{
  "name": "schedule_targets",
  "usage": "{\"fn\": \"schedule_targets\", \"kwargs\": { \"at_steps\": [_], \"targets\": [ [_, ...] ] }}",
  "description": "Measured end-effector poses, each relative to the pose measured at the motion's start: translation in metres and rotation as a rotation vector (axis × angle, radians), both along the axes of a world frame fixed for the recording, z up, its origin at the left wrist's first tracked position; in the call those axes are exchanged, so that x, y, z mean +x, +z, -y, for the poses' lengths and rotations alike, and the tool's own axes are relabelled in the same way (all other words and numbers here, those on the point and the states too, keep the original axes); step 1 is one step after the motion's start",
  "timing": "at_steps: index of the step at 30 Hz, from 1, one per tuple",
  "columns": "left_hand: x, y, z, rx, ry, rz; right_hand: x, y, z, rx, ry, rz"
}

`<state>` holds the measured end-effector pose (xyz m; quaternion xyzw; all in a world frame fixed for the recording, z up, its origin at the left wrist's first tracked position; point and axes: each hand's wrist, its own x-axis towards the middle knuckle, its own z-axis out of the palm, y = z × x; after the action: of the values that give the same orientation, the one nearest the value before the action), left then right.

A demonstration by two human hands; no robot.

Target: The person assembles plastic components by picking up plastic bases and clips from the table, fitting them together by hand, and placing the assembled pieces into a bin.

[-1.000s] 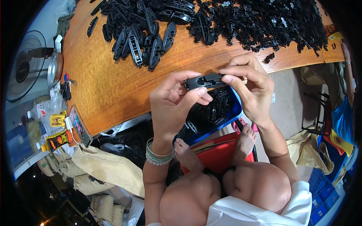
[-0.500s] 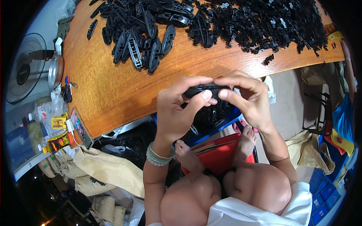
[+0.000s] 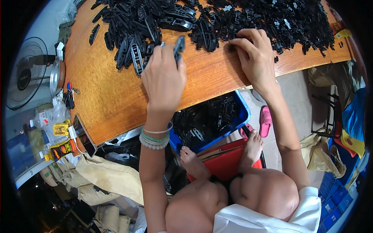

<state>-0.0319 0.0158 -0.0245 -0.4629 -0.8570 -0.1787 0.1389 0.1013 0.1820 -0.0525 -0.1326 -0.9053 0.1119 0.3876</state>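
My left hand (image 3: 165,77) reaches over the near edge of the heap of long black plastic parts (image 3: 136,23). One elongated black plastic part (image 3: 179,47), blurred, stands up between its thumb and fingers. On the right, my right hand (image 3: 256,60) is over the tabletop at the front of a heap of small black plastic clips (image 3: 264,19). Its fingers are curled with thumb and fingertips close together. Whatever they pinch, if anything, is too dark and small to make out.
Under the table edge stands a blue bin (image 3: 244,112) holding black parts. A red stool-like object (image 3: 221,159) is between my feet. Pink slippers (image 3: 265,121) lie on the floor. A fan (image 3: 27,73), keys (image 3: 70,97) and a phone (image 3: 84,136) are at the left.
Both hands held one black part together over the table edge. They have separated and moved forward, the left to the long parts, the right to the small clips. The blue bin shows more.
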Motion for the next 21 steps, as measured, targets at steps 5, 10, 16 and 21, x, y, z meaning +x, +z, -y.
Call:
{"fn": "schedule_targets", "kwargs": {
  "at_steps": [5,10,16,21],
  "targets": [
    [0.017,-0.001,0.018,0.170,-0.044,0.308,0.001,0.003,0.012,-0.034,0.056,-0.071],
    [0.034,0.001,0.026,0.532,-0.024,0.841,0.004,0.008,0.033,-0.228,0.174,-0.184],
    [0.044,0.009,0.033,0.699,-0.095,1.287,0.014,0.022,0.048,-0.446,0.328,-0.285],
    [0.052,0.014,0.034,0.666,-0.211,1.418,0.017,0.035,0.054,-0.563,0.456,-0.186]
  ]
}}
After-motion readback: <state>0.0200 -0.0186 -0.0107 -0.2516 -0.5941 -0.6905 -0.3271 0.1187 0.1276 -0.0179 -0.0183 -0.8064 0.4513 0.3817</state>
